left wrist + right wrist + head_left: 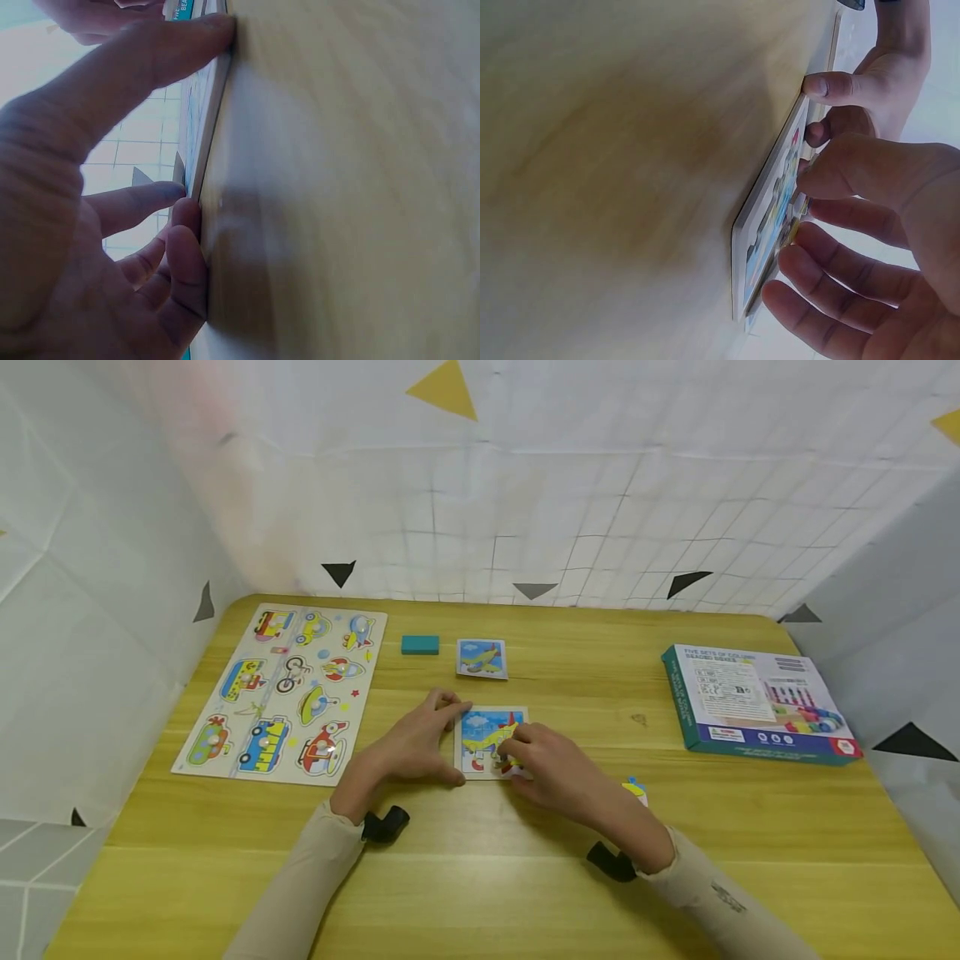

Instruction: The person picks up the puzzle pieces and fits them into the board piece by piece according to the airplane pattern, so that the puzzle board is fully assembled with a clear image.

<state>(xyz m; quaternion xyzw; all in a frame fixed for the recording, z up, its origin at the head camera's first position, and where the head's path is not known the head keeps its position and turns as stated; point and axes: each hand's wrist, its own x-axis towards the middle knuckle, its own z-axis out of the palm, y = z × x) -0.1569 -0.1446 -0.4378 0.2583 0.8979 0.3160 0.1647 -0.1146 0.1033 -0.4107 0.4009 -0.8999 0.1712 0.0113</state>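
Observation:
A small square jigsaw puzzle board [491, 777] with an airplane picture lies in front of me, partly filled. My left hand [412, 743] touches its left side, thumb at the near corner and index finger at the far one; in the left wrist view the thumb [150, 64] looks extended. Over the board's near right part, my right hand [558, 768] pinches a puzzle piece [802, 204] between thumb and index finger. That hand hides part of the board. A yellow and blue piece [634, 788] lies beside the right forearm, partly covered.
Beyond the board lie an airplane picture card [482, 658] and a teal block [420, 645]. A large vehicle peg puzzle [288, 693] occupies the left. On the right sits a boxed bead set [761, 703]. A white patterned sheet [525, 485] hangs behind the table.

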